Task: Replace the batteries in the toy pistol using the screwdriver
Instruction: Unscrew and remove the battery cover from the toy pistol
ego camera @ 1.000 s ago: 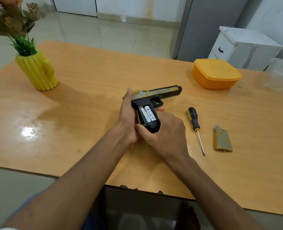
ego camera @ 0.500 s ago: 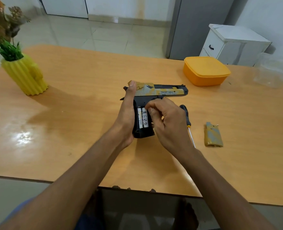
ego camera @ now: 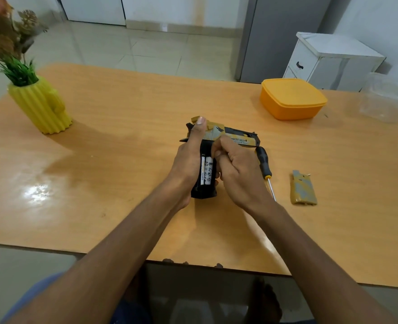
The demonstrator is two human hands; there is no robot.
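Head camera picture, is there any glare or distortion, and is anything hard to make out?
Head view: a bright glare patch sits on the table at the left; wide-angle bending curves the table's near edge; the clear container at far right is faint against the wall; the toy pistol and batteries are sharp enough, though print on them stays unreadable.

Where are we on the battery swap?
Done: grip cover is off and lies on the table beside the idle screwdriver. In hand: left hand steadies the toy pistol; right hand works at the exposed batteries. Left: seat cells, refit cover, screw down.
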